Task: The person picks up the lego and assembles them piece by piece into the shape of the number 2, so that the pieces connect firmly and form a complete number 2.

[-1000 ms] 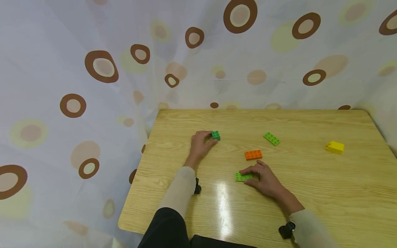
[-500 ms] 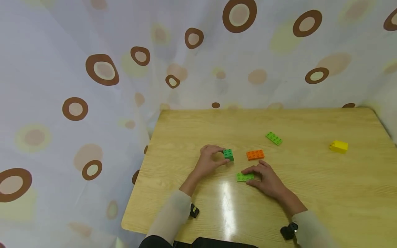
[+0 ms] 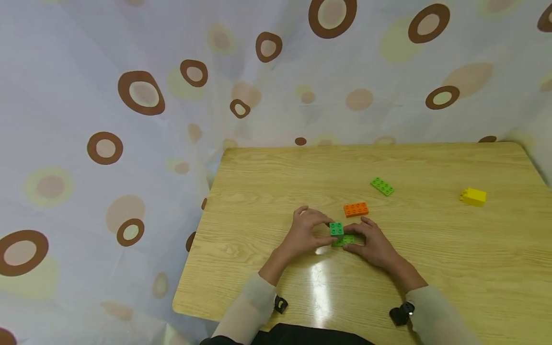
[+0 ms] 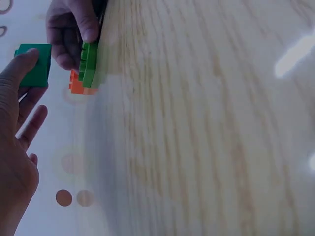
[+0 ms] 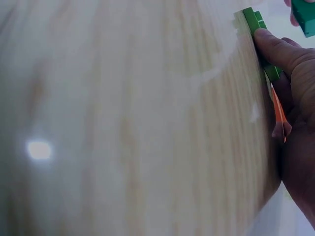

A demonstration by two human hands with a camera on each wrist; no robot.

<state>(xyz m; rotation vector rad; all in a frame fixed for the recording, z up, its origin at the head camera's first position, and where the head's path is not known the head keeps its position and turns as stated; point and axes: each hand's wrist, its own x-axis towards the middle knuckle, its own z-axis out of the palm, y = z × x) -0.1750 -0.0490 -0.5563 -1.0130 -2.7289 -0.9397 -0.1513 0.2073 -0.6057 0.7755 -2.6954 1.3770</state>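
A dark green square building block (image 3: pixel 336 229) is pinched between the thumb and fingers of my left hand (image 3: pixel 307 233). In the left wrist view this green block (image 4: pixel 37 66) hangs above the table, apart from the flat light green block. My right hand (image 3: pixel 374 243) pinches that flat light green block (image 3: pixel 347 240) by its long sides on the tabletop. Part of it is hidden behind the dark green block in the head view. Just beyond my hands lies an orange block (image 3: pixel 356 209), studs up.
The wooden table (image 3: pixel 241 191) backs onto a patterned curtain (image 3: pixel 276 96). Another flat light green block (image 3: pixel 382 186) lies farther back. A yellow block (image 3: pixel 473 197) rests on its side at the right.
My left hand has carried the dark green block right and toward me, from the table's back left to over the flat light green block. The right hand keeps its hold.
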